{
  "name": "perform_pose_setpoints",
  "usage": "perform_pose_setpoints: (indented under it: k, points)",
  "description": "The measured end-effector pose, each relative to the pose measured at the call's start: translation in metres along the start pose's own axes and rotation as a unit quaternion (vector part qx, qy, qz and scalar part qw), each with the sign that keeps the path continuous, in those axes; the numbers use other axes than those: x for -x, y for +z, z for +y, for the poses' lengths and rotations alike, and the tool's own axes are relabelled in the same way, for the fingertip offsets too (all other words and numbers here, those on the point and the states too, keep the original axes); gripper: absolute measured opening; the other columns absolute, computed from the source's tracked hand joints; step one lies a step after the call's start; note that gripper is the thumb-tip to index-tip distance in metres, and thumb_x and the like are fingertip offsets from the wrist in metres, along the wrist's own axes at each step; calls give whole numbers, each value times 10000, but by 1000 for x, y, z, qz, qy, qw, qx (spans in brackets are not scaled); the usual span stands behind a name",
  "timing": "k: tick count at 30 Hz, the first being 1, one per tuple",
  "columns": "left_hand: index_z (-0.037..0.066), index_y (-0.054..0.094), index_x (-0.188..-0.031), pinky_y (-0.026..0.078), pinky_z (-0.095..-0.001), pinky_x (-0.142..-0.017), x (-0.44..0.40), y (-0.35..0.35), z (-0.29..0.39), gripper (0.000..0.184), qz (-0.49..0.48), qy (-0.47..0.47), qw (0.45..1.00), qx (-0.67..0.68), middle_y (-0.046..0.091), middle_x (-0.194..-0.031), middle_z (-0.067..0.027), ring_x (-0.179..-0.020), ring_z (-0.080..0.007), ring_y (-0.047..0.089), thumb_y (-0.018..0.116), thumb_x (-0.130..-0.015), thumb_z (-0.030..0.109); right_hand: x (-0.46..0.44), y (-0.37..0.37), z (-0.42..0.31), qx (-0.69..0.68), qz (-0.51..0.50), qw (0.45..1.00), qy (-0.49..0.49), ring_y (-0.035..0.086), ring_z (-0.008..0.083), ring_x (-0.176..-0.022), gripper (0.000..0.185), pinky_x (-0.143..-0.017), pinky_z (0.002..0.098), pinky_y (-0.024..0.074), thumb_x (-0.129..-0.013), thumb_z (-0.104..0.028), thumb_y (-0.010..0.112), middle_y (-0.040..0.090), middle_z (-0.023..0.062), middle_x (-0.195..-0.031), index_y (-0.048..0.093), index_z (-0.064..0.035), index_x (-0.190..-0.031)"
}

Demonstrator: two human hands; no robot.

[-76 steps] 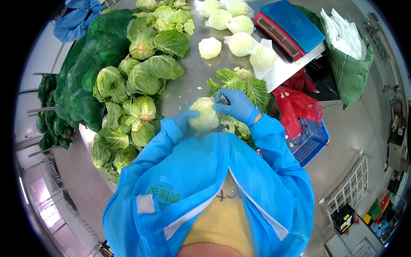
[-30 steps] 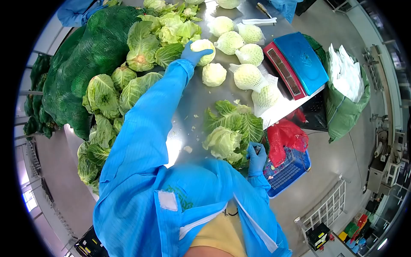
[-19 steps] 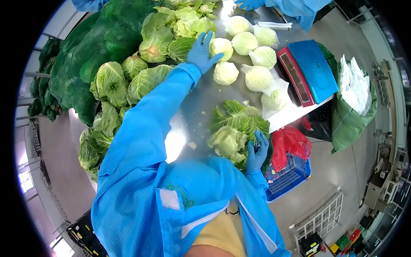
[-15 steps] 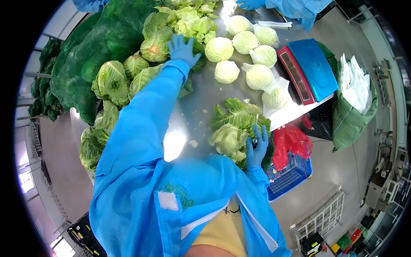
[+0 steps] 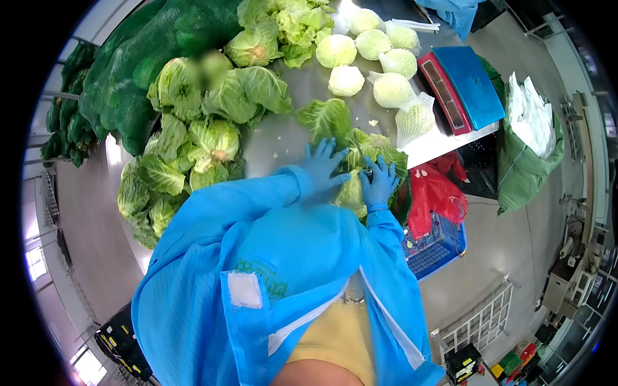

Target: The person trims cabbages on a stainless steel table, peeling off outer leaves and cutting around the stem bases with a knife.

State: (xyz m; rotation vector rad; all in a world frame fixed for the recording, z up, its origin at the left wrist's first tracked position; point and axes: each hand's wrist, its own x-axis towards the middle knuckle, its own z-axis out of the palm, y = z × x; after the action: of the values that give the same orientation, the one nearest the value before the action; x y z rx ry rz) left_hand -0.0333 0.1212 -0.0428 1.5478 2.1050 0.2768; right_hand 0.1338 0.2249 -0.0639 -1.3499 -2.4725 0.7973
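Observation:
My left hand (image 5: 325,166), in a blue glove, lies with fingers spread against a pile of loose cabbage leaves (image 5: 373,147) near the table's front edge. A large green leaf (image 5: 326,119) sticks out just beyond its fingertips. My right hand (image 5: 380,185), gloved too, is at the pile's right side. Its fingers are partly curled around a small black-handled tool (image 5: 368,174), most of which is hidden. Beyond the leaves stand two bare, trimmed cabbages (image 5: 336,51). Several untrimmed cabbages (image 5: 215,139) with outer leaves are heaped to the left of my left arm.
Cabbages in white foam nets (image 5: 394,90) stand by a red and blue scale (image 5: 467,90). Green mesh sacks (image 5: 135,64) fill the far left. Right of the table are a red net bag (image 5: 434,199), a blue crate (image 5: 438,248) and a green sack (image 5: 531,154). A co-worker's blue sleeve (image 5: 454,13) shows at the top.
My left hand has come back from the far cabbages to the leaf pile, where another large leaf now lies. Untrimmed cabbages at left sit nearer. The co-worker's gloved hand has left the view.

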Motion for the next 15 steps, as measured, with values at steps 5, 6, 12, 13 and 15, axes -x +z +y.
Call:
perform_pose_setpoints:
  k: [5,6,12,13,15]
  points:
    - [144,171,-1448,31,-622,-1054,14,33,35,879,-51,134,989,-46,153,-1466,-248,-1368,-412,110,449,-785,651,37,-5,49,-149,56,986,-38,409,364,-1209,376,-1083,459,186,-790,-195,649,531,118,-1259,596,-166,-1161]
    - [135,166,-1447,31,-627,-1050,12,42,42,900,-94,155,982,-57,155,-1462,-259,-1364,-426,104,461,-772,652,47,-12,52,-147,71,986,-38,516,324,-1076,343,-1032,372,313,-803,-124,628,588,130,-1152,589,-79,-1141]
    - [161,391,-1362,380,-435,-983,24,36,62,637,-284,249,889,258,453,-1332,-152,-1180,-295,488,557,-823,458,95,19,133,-390,113,879,250,532,114,-814,189,-756,261,432,-864,-106,596,597,43,-952,586,10,-1012]
    - [161,391,-1362,380,-435,-983,30,28,58,637,-281,248,890,259,453,-1332,-152,-1180,-295,488,557,-823,458,101,22,145,-389,111,880,247,532,114,-814,189,-756,261,432,-864,-106,596,597,43,-952,586,10,-1012]
    - [144,450,-1310,463,-405,-879,52,9,40,555,-99,143,956,237,548,-1210,-118,-1042,-269,577,606,-818,347,111,27,161,-457,135,837,268,511,115,-768,145,-720,243,415,-858,-115,609,578,16,-856,581,-2,-943]
